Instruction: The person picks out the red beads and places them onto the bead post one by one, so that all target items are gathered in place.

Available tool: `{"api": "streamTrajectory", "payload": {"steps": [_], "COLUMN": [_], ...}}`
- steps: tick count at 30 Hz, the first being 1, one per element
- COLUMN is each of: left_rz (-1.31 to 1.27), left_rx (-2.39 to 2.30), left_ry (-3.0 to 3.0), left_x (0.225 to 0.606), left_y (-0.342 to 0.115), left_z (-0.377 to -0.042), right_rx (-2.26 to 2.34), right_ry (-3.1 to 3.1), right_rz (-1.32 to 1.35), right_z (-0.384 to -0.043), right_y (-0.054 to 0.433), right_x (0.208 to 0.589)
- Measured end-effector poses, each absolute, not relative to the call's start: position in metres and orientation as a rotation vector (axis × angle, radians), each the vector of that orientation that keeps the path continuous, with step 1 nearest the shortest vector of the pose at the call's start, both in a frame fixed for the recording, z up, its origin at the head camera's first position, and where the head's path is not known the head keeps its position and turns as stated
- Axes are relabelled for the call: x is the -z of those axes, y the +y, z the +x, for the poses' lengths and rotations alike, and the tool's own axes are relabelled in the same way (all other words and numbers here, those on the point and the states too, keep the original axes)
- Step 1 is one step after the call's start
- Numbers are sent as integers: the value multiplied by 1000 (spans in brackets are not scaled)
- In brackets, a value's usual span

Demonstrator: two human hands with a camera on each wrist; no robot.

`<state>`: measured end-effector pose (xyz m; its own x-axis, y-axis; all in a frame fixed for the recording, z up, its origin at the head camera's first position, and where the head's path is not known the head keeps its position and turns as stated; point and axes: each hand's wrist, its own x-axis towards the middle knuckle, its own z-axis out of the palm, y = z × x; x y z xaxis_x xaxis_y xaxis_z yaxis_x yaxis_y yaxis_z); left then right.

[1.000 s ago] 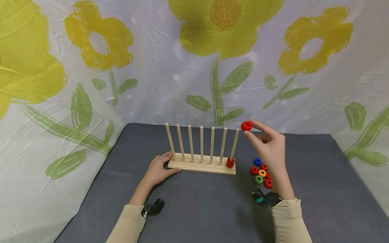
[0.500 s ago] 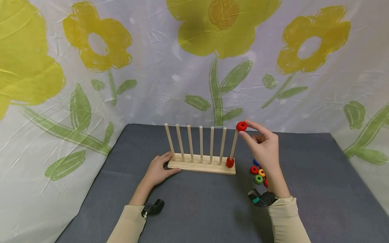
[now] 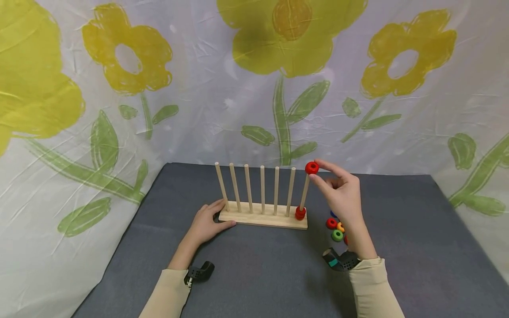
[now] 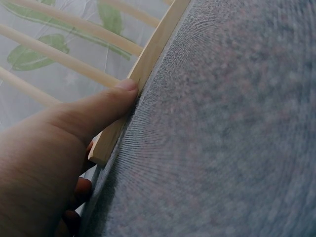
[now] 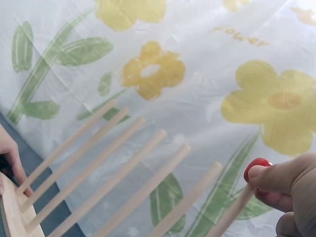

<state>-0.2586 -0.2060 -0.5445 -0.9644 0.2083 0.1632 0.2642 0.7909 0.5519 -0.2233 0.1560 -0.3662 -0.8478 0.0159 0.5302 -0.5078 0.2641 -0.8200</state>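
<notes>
Simply a round, glossy red bead point(image 3: 311, 170)

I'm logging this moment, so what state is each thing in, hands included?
Left hand, gripping the base at its left end
Right hand, pinching a red ring
That red ring, at the top of the rightmost peg; threaded or not, cannot tell
Rightmost peg, two red rings at its foot
Other six pegs, upright, bare
Base, flat on the table
Loose rings, on the table, partly hidden

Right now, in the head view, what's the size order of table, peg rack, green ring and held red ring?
Largest: table
Next: peg rack
Smallest: green ring and held red ring, too close to rank
</notes>
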Motion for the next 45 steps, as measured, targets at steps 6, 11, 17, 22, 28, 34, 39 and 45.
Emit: {"api": "streamTrajectory", "payload": {"steps": [6, 11, 17, 22, 28, 34, 39, 45], "left_rz": [-384, -380, -383, -387, -384, -382, -378, -376], "left_rx": [903, 904, 898, 890, 893, 902, 914, 908], "left_ry": [-2887, -2883, -2884, -2880, -2879, -2881, -2879, -2882], "left_x": [546, 545, 544, 545, 546, 546, 546, 546], "left_y": [-206, -206, -206, -206, -206, -206, -206, -206], "left_z": [-258, -258, -257, -259, -259, -259, -259, -259], "right_rx": [-1602, -1599, -1607, -1604, -1565, -1526, -1541, -1543], "right_ry": [-2108, -2112, -2130, -2161, -2217, -2275, -2268, -2263], "right_rz": [472, 463, 457, 456, 448, 420, 448, 465], "right_z": [-224, -223, -221, -221, -224, -242, -244, -244], "right_y": [154, 153, 153, 154, 157, 169, 172, 173], "right_x": [368, 368, 365, 364, 367, 391, 393, 393]}}
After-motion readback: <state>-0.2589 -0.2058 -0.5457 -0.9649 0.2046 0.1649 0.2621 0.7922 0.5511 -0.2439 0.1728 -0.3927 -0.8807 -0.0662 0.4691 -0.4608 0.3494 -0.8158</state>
